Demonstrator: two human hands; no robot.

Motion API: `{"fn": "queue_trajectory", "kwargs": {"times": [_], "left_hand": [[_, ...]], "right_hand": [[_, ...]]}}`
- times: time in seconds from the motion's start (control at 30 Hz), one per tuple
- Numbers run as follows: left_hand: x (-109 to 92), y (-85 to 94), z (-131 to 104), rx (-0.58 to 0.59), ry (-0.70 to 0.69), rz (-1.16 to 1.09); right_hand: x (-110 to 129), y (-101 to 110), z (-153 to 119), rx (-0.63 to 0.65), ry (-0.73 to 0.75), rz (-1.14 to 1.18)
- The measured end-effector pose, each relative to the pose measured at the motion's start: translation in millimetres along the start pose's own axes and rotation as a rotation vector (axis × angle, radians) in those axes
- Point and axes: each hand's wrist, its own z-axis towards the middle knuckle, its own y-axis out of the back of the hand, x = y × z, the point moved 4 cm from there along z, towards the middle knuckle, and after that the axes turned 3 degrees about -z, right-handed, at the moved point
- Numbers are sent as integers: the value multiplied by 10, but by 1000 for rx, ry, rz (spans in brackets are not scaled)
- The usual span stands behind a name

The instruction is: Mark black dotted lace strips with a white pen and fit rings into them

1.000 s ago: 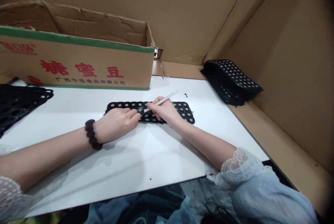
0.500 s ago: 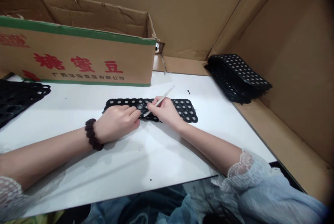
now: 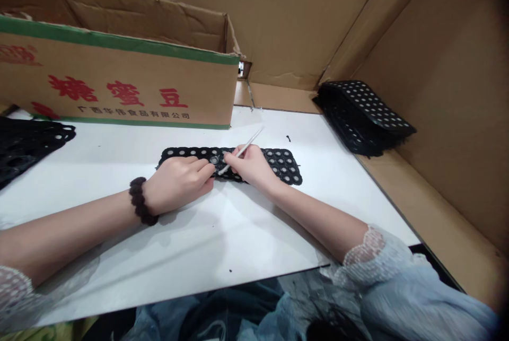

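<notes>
A long black strip (image 3: 284, 162) with rows of pale round dots lies flat on the white table. My left hand (image 3: 181, 182) rests over its left part, fingers curled and closed at the strip's near edge; the fingertips are partly hidden. In my right hand (image 3: 253, 168) a thin white stick (image 3: 251, 140) is pinched like a pen, its lower tip touching the strip close to my left fingertips. What the tip does there is too small to make out.
An open cardboard box (image 3: 155, 86) with green edges stands at the back left. Black perforated material (image 3: 32, 145) lies at the left edge. A stack of black dotted pieces (image 3: 363, 115) leans by the right cardboard wall (image 3: 449, 97). A small black scrap (image 3: 288, 138) lies behind the strip.
Both hands keep almost the same place on the strip. The white stick's upper end has tilted very slightly to the left, and the whole view has shifted a little.
</notes>
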Motion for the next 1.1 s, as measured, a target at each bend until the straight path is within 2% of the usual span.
{"fn": "queue_trajectory", "kwargs": {"times": [0.2,0.37,0.63,0.77,0.83,0.93,1.0,1.07,1.1], "left_hand": [[3,17,-3,-68,-25,-6],[-42,9,8,-90,-18,-4],[-45,-9,33,-82,174,24],[-8,-38,34,-44,212,-11],[5,-27,25,-14,176,-40],[76,52,31,93,138,-153],[155,119,69,227,131,-303],[242,160,136,360,164,-458],[289,169,183,374,210,-494]], "right_hand": [[14,-39,10,-22,56,-96],[27,-95,-19,-37,129,-269],[63,-116,-53,9,168,-389],[48,-108,-70,24,203,-302],[25,-61,-53,12,196,-175],[-27,89,7,-124,161,-6],[-55,185,54,-229,175,23],[-77,228,100,-264,203,3],[-87,231,121,-263,213,-12]]}}
